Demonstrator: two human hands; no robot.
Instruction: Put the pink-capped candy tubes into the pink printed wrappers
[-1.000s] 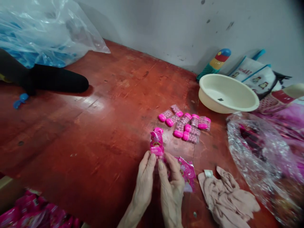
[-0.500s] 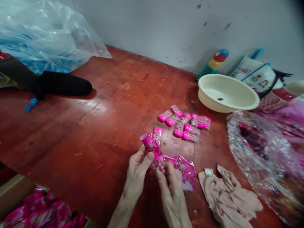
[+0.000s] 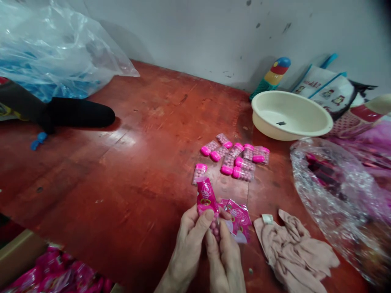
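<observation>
Head view: we record the left hand [image 3: 191, 240] and right hand [image 3: 224, 254] pressed together, both pinching one bright pink printed plastic sachet [image 3: 205, 197] (upright, just above the red wooden tabletop [image 3: 131, 162]), near a cluster of pink-capped clear candy capsules [image 3: 236, 156].

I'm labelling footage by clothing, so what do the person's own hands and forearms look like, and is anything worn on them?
Both are bare: the left hand and right hand wear no gloves, and no rings or watch show. The forearms are uncovered down to the bottom edge of the picture, with no sleeve in sight. The fingernails look short and unpainted.
</observation>
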